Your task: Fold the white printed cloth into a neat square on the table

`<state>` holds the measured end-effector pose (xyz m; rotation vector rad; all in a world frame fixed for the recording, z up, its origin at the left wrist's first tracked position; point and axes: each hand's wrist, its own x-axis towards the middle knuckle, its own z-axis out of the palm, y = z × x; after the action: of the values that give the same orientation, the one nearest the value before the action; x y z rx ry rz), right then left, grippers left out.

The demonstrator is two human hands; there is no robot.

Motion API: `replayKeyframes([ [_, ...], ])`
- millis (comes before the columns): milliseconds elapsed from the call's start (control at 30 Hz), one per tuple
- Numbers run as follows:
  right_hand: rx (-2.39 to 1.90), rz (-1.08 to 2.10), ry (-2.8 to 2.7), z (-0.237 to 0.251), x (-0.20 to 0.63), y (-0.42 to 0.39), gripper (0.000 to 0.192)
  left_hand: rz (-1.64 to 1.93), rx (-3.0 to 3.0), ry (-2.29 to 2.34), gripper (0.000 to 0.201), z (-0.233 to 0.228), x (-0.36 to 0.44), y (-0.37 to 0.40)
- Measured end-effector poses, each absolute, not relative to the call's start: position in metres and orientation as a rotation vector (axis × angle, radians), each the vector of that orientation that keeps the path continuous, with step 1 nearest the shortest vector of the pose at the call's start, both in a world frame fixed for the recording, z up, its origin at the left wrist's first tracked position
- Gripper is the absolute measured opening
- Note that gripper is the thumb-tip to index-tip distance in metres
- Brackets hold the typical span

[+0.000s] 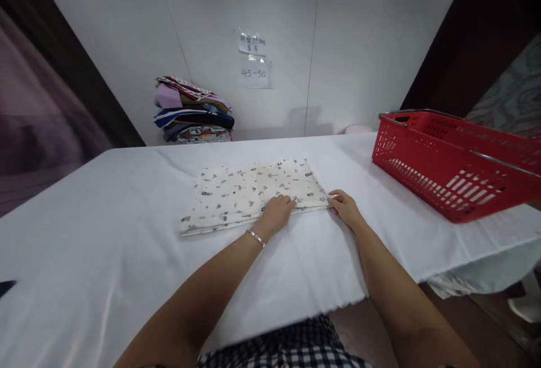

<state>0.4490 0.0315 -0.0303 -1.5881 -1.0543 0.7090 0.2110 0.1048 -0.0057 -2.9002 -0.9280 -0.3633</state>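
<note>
Folding step: the cream-white cotton cloth with small dark printed figures [253,193] lies flat and already doubled on the white tablecloth of the table [105,233]; both hands work at its near right part, so I judge that the fold is being pressed and squared.
Left hand: the left hand [276,213], with a thin silver bracelet [255,237] on the wrist, rests palm down on the near edge of the cloth, fingers loosely curled and pressing, not grasping anything.
Right hand: the right hand [346,207] touches the near right corner of the cloth with its fingertips; the fingers are almost straight, and I cannot tell if they pinch the edge or only hold it down.
Doing it well: keep the left palm flat as an anchor, so that the layers do not slide; bring the corner exactly over the layer below before any smoothing; smooth from the middle outward, so that no crease stays inside.
Place of the cloth: about the middle of the table, just in front of the person, well apart from the other things.
Long axis: it runs left to right across the view, slightly turned, with the right end a little farther from the person than the left end.
Facing: the printed side is up; a fold line seems to cross it near the middle.
Other things: a red plastic basket with slotted walls [456,159] stands at the right of the table; a stack of folded coloured clothes [192,111] stands at the far edge against the white wall [359,47], below two paper notes [253,61].
</note>
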Motion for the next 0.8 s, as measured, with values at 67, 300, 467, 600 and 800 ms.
replayKeyframes([
  [67,-1.589,0.684,-1.084,-0.033,0.451,0.033,0.03,-0.362,-2.881,-0.933,0.028,-0.009,0.21,0.103],
  [300,-1.879,0.406,-1.265,-0.031,0.448,0.033,0.018,-0.363,-2.928,-0.978,0.03,-0.009,0.21,0.099],
  [467,-2.072,0.291,-1.352,-0.022,0.438,0.031,0.016,-0.508,-3.007,-1.057,0.025,0.003,0.217,0.095],
  [600,-2.123,0.269,-1.37,-0.017,0.432,0.03,0.016,-0.559,-3.047,-0.857,0.042,-0.002,0.23,0.09],
  [800,-2.217,0.183,-1.41,-0.014,0.43,0.024,0.024,-0.466,-3.077,-0.846,0.05,-0.022,0.235,0.089],
])
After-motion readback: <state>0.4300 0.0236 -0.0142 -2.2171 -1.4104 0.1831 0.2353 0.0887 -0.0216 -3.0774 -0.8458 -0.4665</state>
